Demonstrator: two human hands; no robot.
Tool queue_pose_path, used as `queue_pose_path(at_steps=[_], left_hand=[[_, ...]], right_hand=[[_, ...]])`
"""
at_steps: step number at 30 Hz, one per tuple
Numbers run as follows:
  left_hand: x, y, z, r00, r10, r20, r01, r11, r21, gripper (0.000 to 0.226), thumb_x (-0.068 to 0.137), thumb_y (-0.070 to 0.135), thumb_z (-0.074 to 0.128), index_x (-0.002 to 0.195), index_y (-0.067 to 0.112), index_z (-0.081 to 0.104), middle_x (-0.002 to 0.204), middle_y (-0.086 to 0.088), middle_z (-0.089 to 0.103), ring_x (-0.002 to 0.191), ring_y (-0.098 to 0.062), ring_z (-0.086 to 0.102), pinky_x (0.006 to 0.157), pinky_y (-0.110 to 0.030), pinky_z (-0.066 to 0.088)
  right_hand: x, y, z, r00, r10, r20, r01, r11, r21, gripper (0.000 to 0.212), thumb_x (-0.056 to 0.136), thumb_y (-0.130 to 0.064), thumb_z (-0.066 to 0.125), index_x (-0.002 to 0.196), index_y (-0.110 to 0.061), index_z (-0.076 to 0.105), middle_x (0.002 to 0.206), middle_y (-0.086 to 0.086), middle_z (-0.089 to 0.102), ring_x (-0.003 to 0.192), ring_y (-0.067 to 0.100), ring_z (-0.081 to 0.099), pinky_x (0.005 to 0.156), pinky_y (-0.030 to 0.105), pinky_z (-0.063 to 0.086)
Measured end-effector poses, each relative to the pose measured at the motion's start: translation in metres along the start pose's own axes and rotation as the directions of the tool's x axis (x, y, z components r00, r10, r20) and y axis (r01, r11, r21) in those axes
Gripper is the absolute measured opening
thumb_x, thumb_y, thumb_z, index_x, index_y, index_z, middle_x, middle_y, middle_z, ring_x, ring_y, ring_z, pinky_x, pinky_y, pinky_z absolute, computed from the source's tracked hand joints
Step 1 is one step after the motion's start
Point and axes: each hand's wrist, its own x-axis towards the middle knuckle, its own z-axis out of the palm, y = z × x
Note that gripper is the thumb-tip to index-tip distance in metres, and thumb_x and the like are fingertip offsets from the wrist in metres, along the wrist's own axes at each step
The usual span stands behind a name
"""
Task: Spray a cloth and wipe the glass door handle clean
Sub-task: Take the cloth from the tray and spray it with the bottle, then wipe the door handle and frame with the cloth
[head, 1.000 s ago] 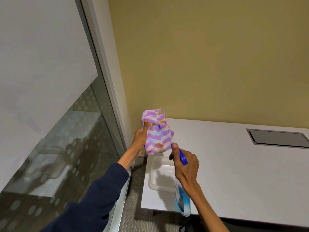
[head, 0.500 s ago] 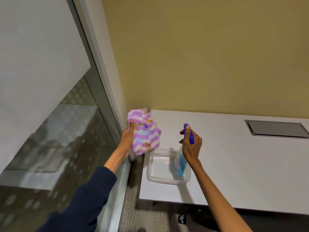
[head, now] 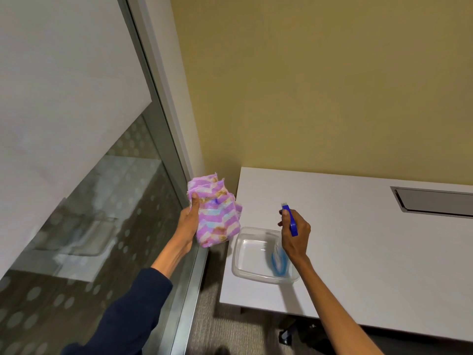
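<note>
My left hand (head: 189,221) holds a folded purple zigzag cloth (head: 217,216) upright, just left of the white table's corner. A spray bottle (head: 279,260) with a blue trigger head is gripped in my right hand (head: 294,234); its clear body with blue liquid hangs down into a clear plastic tub (head: 245,254). The nozzle points left toward the cloth, a short gap away. The glass door (head: 97,201) fills the left side. No door handle is in view.
The white table (head: 371,252) runs right along a yellow wall (head: 320,85), with a grey cable hatch (head: 435,202) at its far right. A metal door frame (head: 163,119) stands between glass and wall. Grey carpet lies below, with a chair base (head: 289,331) under the table.
My right hand carried the bottle from the table's front edge up and over the tub, turning it upright. The cloth and my left hand drifted left, away from the bottle.
</note>
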Motion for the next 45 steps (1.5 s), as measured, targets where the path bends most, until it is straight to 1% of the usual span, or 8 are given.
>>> queue_pose_path(at_steps=[8,14,18,23,30,34,38,45], left_hand=[[-0.007,-0.002,0.005,1.000,-0.021,0.019,0.020,0.999,0.035,0.051,0.103,0.047,0.032,0.128,0.010,0.057,0.120,-0.013,0.069,0.097,-0.021,0.072,0.071,-0.027,0.063],[-0.015,-0.002,0.011,1.000,-0.025,0.015,0.024,0.999,0.034,0.053,0.103,0.049,0.030,0.130,0.011,0.056,0.122,-0.013,0.069,0.099,-0.025,0.071,0.079,-0.034,0.062],[-0.026,-0.006,0.010,0.999,-0.033,-0.035,0.034,0.999,0.020,0.053,0.102,0.049,0.034,0.130,0.011,0.057,0.125,-0.016,0.068,0.111,-0.034,0.068,0.097,-0.048,0.055],[-0.055,-0.013,-0.002,0.997,-0.001,-0.074,-0.002,0.999,-0.050,0.057,0.098,0.056,0.033,0.127,0.015,0.059,0.118,-0.009,0.071,0.097,-0.020,0.072,0.075,-0.030,0.063],[-0.107,-0.017,-0.038,0.986,0.024,-0.164,-0.030,0.999,-0.035,0.052,0.099,0.054,0.036,0.123,0.016,0.063,0.112,-0.005,0.075,0.095,-0.017,0.076,0.072,-0.027,0.063],[-0.147,-0.014,-0.064,0.969,0.070,-0.239,-0.076,0.997,-0.019,0.038,0.098,0.051,0.044,0.102,0.022,0.067,0.092,0.004,0.078,0.087,-0.018,0.076,0.066,-0.024,0.061],[-0.191,-0.014,-0.094,0.957,0.072,-0.280,-0.097,0.992,-0.076,0.043,0.099,0.052,0.044,0.108,0.017,0.068,0.096,-0.001,0.078,0.085,-0.016,0.077,0.071,-0.028,0.063],[-0.285,-0.032,-0.129,0.932,0.041,-0.360,-0.104,0.982,-0.157,0.035,0.093,0.052,0.054,0.097,0.019,0.067,0.082,0.003,0.079,0.076,-0.010,0.077,0.058,-0.022,0.059]], right_hand=[[-0.024,0.003,-0.010,0.998,0.058,0.016,-0.056,0.996,-0.063,0.046,0.089,-0.066,0.049,0.103,-0.023,0.059,0.081,-0.013,0.063,0.072,0.010,0.065,0.063,0.033,0.059],[-0.041,0.002,-0.021,0.979,0.193,0.072,-0.184,0.976,-0.113,0.086,0.071,-0.059,0.070,0.141,-0.021,0.038,0.131,0.003,0.057,0.111,0.019,0.058,0.094,0.035,0.050],[-0.054,-0.015,-0.038,0.978,0.183,-0.104,-0.199,0.965,-0.171,0.101,0.067,-0.067,0.072,0.144,-0.018,0.030,0.142,0.004,0.042,0.118,0.013,0.050,0.097,0.037,0.039],[-0.092,-0.059,-0.044,0.936,0.132,-0.325,-0.192,0.968,-0.160,0.065,0.090,-0.069,0.042,0.126,-0.014,0.041,0.121,0.007,0.043,0.100,0.008,0.044,0.087,0.038,0.043],[-0.118,-0.154,0.005,0.991,0.033,-0.126,-0.033,0.999,0.006,0.022,0.094,-0.045,0.043,0.106,-0.027,0.044,0.105,-0.008,0.052,0.093,0.013,0.055,0.086,0.028,0.048],[-0.141,-0.181,0.033,0.987,0.052,0.154,-0.058,0.998,0.034,0.032,0.093,-0.048,0.044,0.110,-0.021,0.051,0.107,-0.005,0.055,0.094,0.010,0.056,0.086,0.023,0.048],[-0.170,-0.202,0.050,0.891,0.129,0.435,-0.117,0.992,-0.055,0.063,0.082,-0.068,0.044,0.126,-0.023,0.047,0.125,-0.003,0.055,0.108,0.012,0.054,0.096,0.034,0.048],[-0.227,-0.241,0.047,0.441,0.236,0.866,-0.558,0.827,0.059,0.107,0.051,-0.086,0.065,0.131,-0.017,0.050,0.122,0.005,0.064,0.114,0.026,0.061,0.095,0.042,0.049]])
